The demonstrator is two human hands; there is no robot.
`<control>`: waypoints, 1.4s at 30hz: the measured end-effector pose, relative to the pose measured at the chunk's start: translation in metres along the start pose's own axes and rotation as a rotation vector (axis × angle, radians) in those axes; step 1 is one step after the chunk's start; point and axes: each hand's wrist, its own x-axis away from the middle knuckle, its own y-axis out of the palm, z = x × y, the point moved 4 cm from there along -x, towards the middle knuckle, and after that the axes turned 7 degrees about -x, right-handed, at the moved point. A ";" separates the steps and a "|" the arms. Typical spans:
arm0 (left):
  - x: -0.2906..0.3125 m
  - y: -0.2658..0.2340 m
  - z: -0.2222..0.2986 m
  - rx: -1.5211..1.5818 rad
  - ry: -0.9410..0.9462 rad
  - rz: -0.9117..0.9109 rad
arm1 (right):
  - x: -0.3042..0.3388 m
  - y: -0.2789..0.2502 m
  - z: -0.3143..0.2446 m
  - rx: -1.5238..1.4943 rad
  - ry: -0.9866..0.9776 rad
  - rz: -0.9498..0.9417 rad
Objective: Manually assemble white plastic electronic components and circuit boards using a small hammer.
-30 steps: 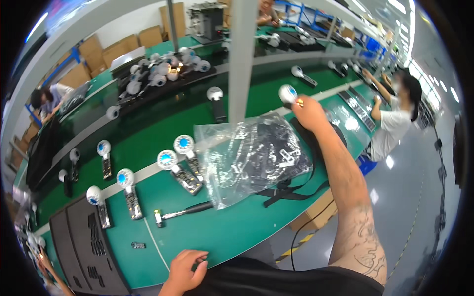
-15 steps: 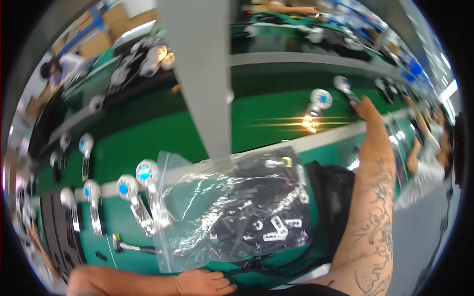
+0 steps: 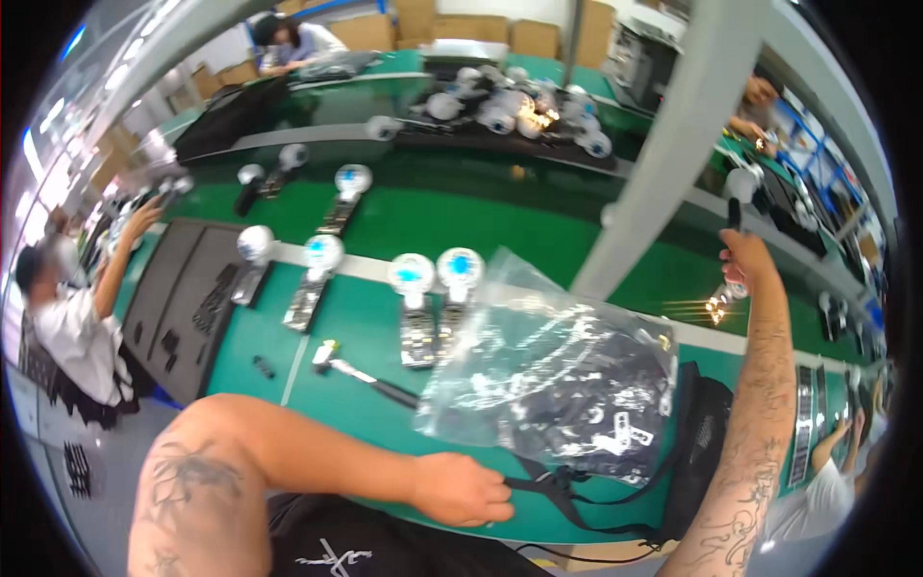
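Green and long, the table (image 3: 385,226) is running across a busy workshop, with other people working at its far ends. Near the lower edge, the left hand (image 3: 460,489) is lying with its fingers (image 3: 495,492) curled shut around a black strap (image 3: 553,486); the strap is leading rightward into a black bag (image 3: 702,452) at the table's near edge. Just above that hand, a clear plastic bag of small black parts (image 3: 553,385) is lying on the table, its long axis slanting from upper left to lower right, so the left hand is by far the nearer one to it. The right hand (image 3: 742,258) is reaching well away, up and to the right, its fingers closed around the dark handle of a white round-headed handheld device (image 3: 738,188), held upright beside a grey post (image 3: 673,135). Further left of the plastic bag, a small hammer (image 3: 361,373) is lying flat, and beyond it a row of similar round-headed devices with blue faces (image 3: 460,267) is resting along a pale strip.
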 end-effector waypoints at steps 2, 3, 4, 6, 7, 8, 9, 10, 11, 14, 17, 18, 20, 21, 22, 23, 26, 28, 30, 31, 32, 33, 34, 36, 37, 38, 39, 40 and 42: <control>0.003 0.007 0.003 0.019 -0.006 0.021 | 0.029 0.118 -0.009 -0.067 -0.095 -0.139; 0.004 0.010 0.001 0.019 -0.019 0.036 | 0.048 0.179 -0.026 -0.101 -0.147 -0.191; 0.005 0.011 0.003 -0.002 -0.010 0.043 | 0.082 0.237 -0.030 -0.133 -0.197 -0.237; -0.006 0.013 0.005 0.019 0.010 0.066 | 0.017 0.214 0.021 -0.230 -0.240 -0.323; 0.007 0.009 -0.002 0.000 -0.021 0.061 | 0.048 0.262 -0.002 -0.275 -0.327 -0.199; 0.013 0.007 -0.006 -0.006 -0.060 0.078 | 0.098 0.293 -0.024 -0.302 -0.402 -0.052; 0.013 0.006 -0.004 -0.004 -0.078 0.103 | 0.117 0.293 -0.041 -0.286 -0.404 -0.043; 0.012 0.005 -0.002 0.003 -0.093 0.128 | 0.128 0.293 -0.057 0.003 -0.368 -0.062; 0.011 0.005 0.000 0.008 -0.105 0.153 | 0.136 0.287 -0.067 0.292 -0.325 -0.076; 0.016 0.006 -0.002 0.016 -0.091 0.199 | 0.162 0.258 -0.078 0.217 -0.289 0.011; 0.017 0.006 -0.007 0.036 -0.055 0.229 | 0.191 0.219 -0.072 0.078 -0.224 0.139; 0.016 0.007 -0.008 0.032 -0.048 0.235 | 0.204 0.204 -0.067 0.033 -0.201 0.187; 0.020 0.005 -0.007 0.027 -0.052 0.248 | 0.234 0.186 -0.059 -0.059 -0.159 0.264; 0.020 0.004 -0.006 0.026 -0.050 0.256 | 0.252 0.175 -0.055 -0.104 -0.140 0.307; 0.021 0.001 -0.007 0.032 -0.033 0.265 | 0.268 0.169 -0.055 -0.151 -0.129 0.343; 0.021 0.002 -0.005 0.018 -0.026 0.238 | 0.286 0.166 -0.053 -0.195 -0.115 0.374; 0.030 0.004 -0.009 -0.036 -0.046 0.153 | 0.393 0.174 -0.073 -0.227 -0.278 0.352; 0.040 -0.028 -0.002 0.212 -0.120 0.266 | 0.463 0.176 -0.071 -0.122 -0.345 0.378; 0.070 -0.070 -0.002 0.703 -0.310 0.449 | 0.534 0.221 -0.094 -0.015 -0.335 0.306; 0.083 -0.082 -0.008 0.947 -0.400 0.530 | 0.557 0.249 -0.098 0.066 -0.400 0.270; 0.094 -0.089 -0.016 1.156 -0.373 0.624 | 0.576 0.294 -0.112 0.273 -0.508 0.136; 0.109 -0.094 -0.027 1.363 -0.360 0.727 | 0.589 0.337 -0.121 0.475 -0.613 -0.019; 0.127 -0.121 -0.035 1.321 -0.173 0.645 | 0.586 0.363 -0.144 0.375 -1.083 -0.283; 0.179 -0.136 -0.061 1.510 -0.186 0.786 | 0.544 0.386 -0.173 0.570 -1.269 -0.171; 0.204 -0.141 -0.076 1.514 -0.255 0.876 | 0.502 0.393 -0.188 0.349 -1.050 -0.097; 0.218 -0.144 -0.086 1.529 -0.309 0.955 | 0.453 0.394 -0.196 0.149 -0.819 -0.013; 0.225 -0.143 -0.094 1.539 -0.285 0.938 | 0.393 0.391 -0.193 0.355 -0.815 0.095; 0.230 -0.136 -0.101 1.674 -0.221 0.869 | 0.323 0.382 -0.177 0.560 -0.803 0.200; 0.230 -0.117 -0.115 1.841 -0.154 0.774 | 0.191 0.369 -0.120 1.053 -0.492 0.184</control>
